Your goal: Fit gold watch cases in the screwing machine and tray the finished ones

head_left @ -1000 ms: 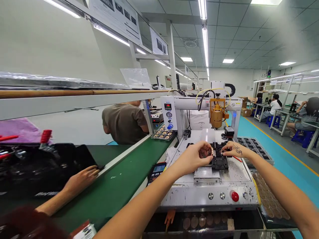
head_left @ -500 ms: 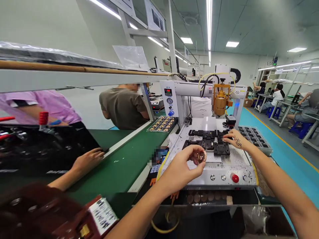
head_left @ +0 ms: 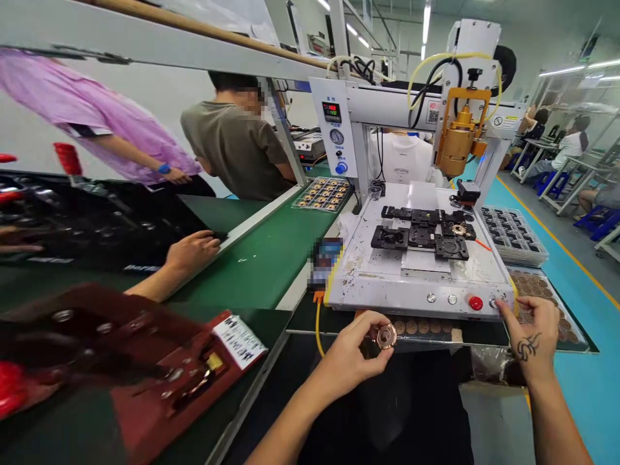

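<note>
My left hand (head_left: 361, 349) pinches a round rose-gold watch case (head_left: 387, 336) between thumb and fingertips, upright in front of the machine. My right hand (head_left: 535, 332) is empty, its fingers apart, with one fingertip on the silver button (head_left: 493, 302) at the right end of the front panel. To the left of that fingertip is a red button (head_left: 475, 303). On the white dispensing machine's bed (head_left: 368, 278) lies a black fixture (head_left: 423, 236). Another rose-gold watch case (head_left: 458, 230) sits in the fixture's right part, under the brass-coloured dispensing head (head_left: 455, 145).
A tray of gold parts (head_left: 323, 194) lies on the green belt (head_left: 264, 258). Right of the machine are stacked clear trays (head_left: 514, 236) and a sheet of brown discs (head_left: 547, 300). A co-worker's hand (head_left: 194, 255) is near a dark red clamp fixture (head_left: 159, 394). Other people stand behind.
My right hand has moved from the black fixture to the front-panel button, leaving a watch case visible in the fixture. My left hand has lowered, still holding its watch case. The view has tilted down.
</note>
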The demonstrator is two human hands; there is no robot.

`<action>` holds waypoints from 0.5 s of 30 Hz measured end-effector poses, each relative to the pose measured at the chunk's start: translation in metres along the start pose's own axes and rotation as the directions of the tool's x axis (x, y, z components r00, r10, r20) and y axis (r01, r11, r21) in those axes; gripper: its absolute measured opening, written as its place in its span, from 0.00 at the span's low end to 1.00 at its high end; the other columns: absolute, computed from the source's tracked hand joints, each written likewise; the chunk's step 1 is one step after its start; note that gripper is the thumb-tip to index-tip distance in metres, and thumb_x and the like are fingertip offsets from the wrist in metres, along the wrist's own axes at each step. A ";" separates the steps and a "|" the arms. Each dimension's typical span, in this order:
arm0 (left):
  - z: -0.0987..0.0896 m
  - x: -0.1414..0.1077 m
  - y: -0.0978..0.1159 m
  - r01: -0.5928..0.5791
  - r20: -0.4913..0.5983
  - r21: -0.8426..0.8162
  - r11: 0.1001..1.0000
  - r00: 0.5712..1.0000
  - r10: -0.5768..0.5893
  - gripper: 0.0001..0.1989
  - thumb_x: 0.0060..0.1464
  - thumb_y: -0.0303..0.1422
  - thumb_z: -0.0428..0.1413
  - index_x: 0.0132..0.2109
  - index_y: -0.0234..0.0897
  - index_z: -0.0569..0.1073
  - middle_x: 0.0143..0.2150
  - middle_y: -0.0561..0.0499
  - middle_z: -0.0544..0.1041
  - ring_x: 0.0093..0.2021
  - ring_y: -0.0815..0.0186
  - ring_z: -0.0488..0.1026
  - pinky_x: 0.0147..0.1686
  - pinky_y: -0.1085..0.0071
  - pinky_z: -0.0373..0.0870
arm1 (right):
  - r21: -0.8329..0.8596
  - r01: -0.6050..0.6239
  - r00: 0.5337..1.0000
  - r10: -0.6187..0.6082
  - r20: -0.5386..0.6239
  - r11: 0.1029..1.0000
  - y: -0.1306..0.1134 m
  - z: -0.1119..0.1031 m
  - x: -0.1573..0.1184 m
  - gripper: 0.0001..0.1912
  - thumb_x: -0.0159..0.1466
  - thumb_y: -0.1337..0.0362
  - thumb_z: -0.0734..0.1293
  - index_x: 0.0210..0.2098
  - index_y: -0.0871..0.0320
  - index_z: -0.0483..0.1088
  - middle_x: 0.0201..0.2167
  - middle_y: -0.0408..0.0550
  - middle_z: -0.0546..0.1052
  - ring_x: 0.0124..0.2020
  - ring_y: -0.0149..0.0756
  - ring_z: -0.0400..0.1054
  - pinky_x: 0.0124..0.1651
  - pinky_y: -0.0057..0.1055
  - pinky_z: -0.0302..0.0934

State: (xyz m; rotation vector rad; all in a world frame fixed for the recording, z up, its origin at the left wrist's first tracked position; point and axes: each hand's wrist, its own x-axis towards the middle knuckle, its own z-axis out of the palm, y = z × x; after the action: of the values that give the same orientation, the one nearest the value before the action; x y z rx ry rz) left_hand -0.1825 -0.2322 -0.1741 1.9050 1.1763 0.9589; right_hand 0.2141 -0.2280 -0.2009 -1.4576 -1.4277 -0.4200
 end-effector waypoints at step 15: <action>0.039 -0.029 -0.071 0.035 0.153 -0.011 0.999 0.988 -0.033 0.18 0.52 0.25 0.64 0.51 0.42 0.77 0.72 0.40 0.74 0.77 0.49 0.62 0.79 0.44 0.50 | 0.450 0.159 0.761 -0.399 0.511 0.879 -0.131 0.121 -0.119 0.13 0.75 0.66 0.66 0.57 0.55 0.77 0.44 0.56 0.79 0.44 0.52 0.75 0.46 0.47 0.74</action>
State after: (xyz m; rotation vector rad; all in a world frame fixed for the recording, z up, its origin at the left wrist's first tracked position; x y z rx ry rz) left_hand -0.1877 -0.2403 -0.2598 1.9055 1.1058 0.7861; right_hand 0.0216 -0.2209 -0.2963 -1.0796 -2.1175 0.1684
